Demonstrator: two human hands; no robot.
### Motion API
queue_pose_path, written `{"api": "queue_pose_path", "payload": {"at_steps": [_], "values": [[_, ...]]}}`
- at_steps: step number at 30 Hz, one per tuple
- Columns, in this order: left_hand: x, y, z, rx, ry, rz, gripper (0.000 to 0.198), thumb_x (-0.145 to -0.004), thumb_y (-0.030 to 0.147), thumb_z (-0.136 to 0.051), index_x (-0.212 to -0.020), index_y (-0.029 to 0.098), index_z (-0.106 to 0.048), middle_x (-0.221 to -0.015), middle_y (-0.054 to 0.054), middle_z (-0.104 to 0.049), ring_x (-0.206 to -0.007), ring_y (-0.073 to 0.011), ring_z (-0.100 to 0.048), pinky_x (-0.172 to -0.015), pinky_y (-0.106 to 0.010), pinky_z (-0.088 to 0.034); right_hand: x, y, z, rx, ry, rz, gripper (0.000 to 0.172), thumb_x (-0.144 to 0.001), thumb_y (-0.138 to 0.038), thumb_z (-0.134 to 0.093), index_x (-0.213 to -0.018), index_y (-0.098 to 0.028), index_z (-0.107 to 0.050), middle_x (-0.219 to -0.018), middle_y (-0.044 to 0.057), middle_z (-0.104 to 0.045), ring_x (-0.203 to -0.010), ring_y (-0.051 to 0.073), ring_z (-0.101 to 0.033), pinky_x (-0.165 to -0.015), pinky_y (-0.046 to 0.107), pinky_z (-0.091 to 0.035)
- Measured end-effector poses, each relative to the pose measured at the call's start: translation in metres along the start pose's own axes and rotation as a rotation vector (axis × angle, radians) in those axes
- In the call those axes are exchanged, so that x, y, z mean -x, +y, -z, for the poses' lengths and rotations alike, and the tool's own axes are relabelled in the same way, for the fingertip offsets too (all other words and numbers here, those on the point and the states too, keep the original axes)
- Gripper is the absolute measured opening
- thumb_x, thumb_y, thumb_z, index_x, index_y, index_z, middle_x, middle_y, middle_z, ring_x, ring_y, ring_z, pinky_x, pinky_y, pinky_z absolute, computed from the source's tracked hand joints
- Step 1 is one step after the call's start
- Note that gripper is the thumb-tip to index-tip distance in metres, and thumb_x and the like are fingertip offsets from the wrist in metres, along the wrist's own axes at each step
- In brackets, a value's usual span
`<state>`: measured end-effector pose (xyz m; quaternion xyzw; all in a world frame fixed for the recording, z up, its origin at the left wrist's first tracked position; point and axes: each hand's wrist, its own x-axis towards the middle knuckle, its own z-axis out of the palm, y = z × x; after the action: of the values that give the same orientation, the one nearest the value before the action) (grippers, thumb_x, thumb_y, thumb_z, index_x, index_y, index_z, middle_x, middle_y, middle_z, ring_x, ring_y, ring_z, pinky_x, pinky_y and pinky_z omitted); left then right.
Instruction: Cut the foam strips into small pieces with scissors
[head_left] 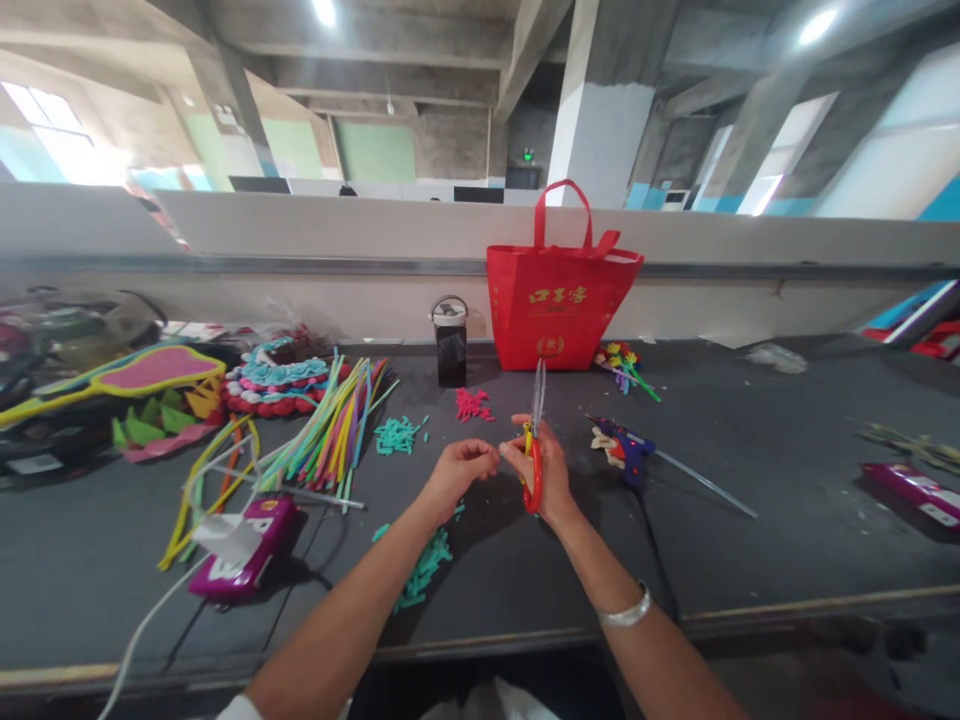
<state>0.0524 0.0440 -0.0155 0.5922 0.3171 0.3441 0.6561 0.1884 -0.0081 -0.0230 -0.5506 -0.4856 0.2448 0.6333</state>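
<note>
Over the middle of the dark table, my left hand (461, 470) has its fingertips pinched together. Whatever they may hold is too small to make out. Facing it, my right hand (553, 470) is closed on scissors (534, 478) with a red handle, the blades pointing up and away from me. A bit of yellow shows by the fingers there. Beneath and left of my left forearm lies a pile of short teal pieces (426, 570). Farther back are a smaller teal pile (399, 435) and a pile of short pink-red pieces (472, 404).
Colourful pipe cleaners (330, 430) lie fanned out at left, behind a purple tissue pack (251, 550). A black cup (451, 350) and a red bag (562, 310) stand along the back. Right of my hand rests a blue glue gun (634, 455) with a glue stick and cord.
</note>
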Motion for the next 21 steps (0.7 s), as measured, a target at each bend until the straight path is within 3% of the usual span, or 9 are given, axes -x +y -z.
{"api": "queue_pose_path", "payload": {"at_steps": [4, 7, 10, 13, 17, 21], "values": [[0.0, 0.0, -0.001, 0.042, 0.014, 0.006, 0.004, -0.062, 0.018, -0.064, -0.061, 0.014, -0.064, -0.056, 0.001, -0.057, -0.054, -0.0092, -0.047, -0.057, -0.023, -0.035, 0.002, 0.0, -0.002, 0.02, 0.01, -0.002, 0.04, -0.078, -0.038, -0.061, -0.113, -0.02, -0.052, -0.064, -0.005, -0.061, -0.045, 0.009, -0.05, -0.046, 0.019, -0.04], [-0.001, 0.001, 0.001, 0.22, 0.085, -0.029, 0.004, -0.063, 0.018, -0.066, -0.064, 0.015, -0.064, -0.058, 0.002, -0.057, -0.055, -0.0086, -0.047, -0.059, -0.022, -0.036, 0.006, 0.004, -0.002, 0.162, 0.056, 0.002, 0.037, -0.085, -0.04, -0.05, -0.115, -0.019, -0.055, -0.066, -0.002, -0.062, -0.05, 0.011, -0.054, -0.051, 0.021, -0.044], [-0.002, 0.004, 0.004, 0.401, 0.158, -0.102, 0.007, -0.065, 0.02, -0.069, -0.068, 0.016, -0.064, -0.061, 0.002, -0.057, -0.058, -0.0082, -0.048, -0.062, -0.021, -0.038, 0.011, 0.007, -0.005, 0.414, 0.051, 0.056, 0.035, -0.083, -0.031, -0.051, -0.115, -0.019, -0.058, -0.075, 0.001, -0.064, -0.062, 0.014, -0.059, -0.063, 0.025, -0.047], [-0.001, 0.009, 0.006, 0.474, 0.157, -0.171, 0.009, -0.069, 0.023, -0.068, -0.067, 0.015, -0.063, -0.062, 0.002, -0.055, -0.06, -0.0088, -0.049, -0.064, -0.022, -0.039, 0.017, 0.005, -0.011, 0.564, -0.03, 0.144, 0.046, -0.076, -0.019, -0.052, -0.121, -0.021, -0.055, -0.086, 0.003, -0.065, -0.074, 0.016, -0.061, -0.072, 0.028, -0.048], [0.0, 0.013, 0.004, 0.507, 0.17, -0.197, 0.013, -0.07, 0.024, -0.068, -0.065, 0.015, -0.061, -0.062, 0.001, -0.055, -0.06, -0.0093, -0.048, -0.065, -0.023, -0.04, 0.022, 0.002, -0.017, 0.646, -0.067, 0.187, 0.053, -0.072, -0.015, -0.053, -0.125, -0.022, -0.053, -0.103, 0.007, -0.063, -0.093, 0.02, -0.06, -0.083, 0.032, -0.048], [0.001, 0.013, 0.002, 0.509, 0.176, -0.2, 0.013, -0.07, 0.025, -0.069, -0.065, 0.015, -0.062, -0.061, 0.001, -0.055, -0.059, -0.0092, -0.048, -0.065, -0.022, -0.04, 0.023, 0.004, -0.019, 0.653, -0.085, 0.164, 0.051, -0.074, -0.015, -0.053, -0.125, -0.021, -0.052, -0.107, 0.007, -0.062, -0.097, 0.021, -0.06, -0.085, 0.033, -0.048]]}}
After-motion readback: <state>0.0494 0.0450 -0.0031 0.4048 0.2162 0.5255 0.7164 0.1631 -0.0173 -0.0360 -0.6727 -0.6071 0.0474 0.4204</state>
